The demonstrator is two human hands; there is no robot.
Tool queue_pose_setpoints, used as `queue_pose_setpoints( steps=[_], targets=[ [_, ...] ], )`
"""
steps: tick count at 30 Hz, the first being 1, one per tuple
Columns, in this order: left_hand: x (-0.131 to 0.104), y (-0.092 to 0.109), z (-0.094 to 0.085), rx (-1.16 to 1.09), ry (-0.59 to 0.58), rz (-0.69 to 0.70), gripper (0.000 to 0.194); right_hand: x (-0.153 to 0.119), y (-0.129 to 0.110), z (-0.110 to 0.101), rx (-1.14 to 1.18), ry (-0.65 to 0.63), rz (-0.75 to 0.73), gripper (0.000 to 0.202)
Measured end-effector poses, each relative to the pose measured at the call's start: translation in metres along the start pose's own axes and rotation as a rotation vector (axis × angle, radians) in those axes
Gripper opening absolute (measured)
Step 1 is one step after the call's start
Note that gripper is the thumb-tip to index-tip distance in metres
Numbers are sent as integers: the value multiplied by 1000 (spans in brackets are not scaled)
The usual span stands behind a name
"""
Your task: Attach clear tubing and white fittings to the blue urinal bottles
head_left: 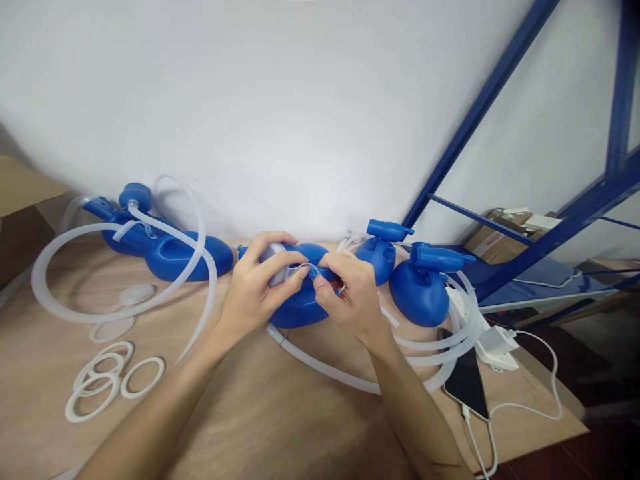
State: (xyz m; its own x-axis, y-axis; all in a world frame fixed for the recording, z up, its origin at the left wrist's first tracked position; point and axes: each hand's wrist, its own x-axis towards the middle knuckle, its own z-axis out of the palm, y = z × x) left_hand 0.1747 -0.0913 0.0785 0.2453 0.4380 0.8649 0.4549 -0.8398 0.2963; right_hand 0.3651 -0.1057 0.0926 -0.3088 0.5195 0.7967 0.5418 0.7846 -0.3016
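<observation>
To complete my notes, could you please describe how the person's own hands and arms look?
The left hand and right hand are ungloved. Both forearms are bare: no sleeve, watch or bracelet shows. Whether a ring is worn is too unclear to tell.

Head-worn view, facing forward and down (wall [260,120] beyond), table [250,420] close

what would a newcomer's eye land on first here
Likely the left hand, a translucent piece in its grip, meeting the right hand mid-picture. Bright blue bulbs stand out on both sides. At left, a pale looped tube lies beyond white rings.
</observation>
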Motion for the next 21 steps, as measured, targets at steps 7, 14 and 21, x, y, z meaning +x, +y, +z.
queue_pose_setpoints(
  steps=[7,14,21],
  targets=[
    [10,-1,-32,-39,-384,-59,49,7,6,-8,159,-113,85,23],
    [13,-34,-68,135,-360,-303,62,5,64,-4,106,-349,253,48],
    [5,-37,-54,233,-448,-42,28,-19,153,12,241,-770,470,45]
  ],
)
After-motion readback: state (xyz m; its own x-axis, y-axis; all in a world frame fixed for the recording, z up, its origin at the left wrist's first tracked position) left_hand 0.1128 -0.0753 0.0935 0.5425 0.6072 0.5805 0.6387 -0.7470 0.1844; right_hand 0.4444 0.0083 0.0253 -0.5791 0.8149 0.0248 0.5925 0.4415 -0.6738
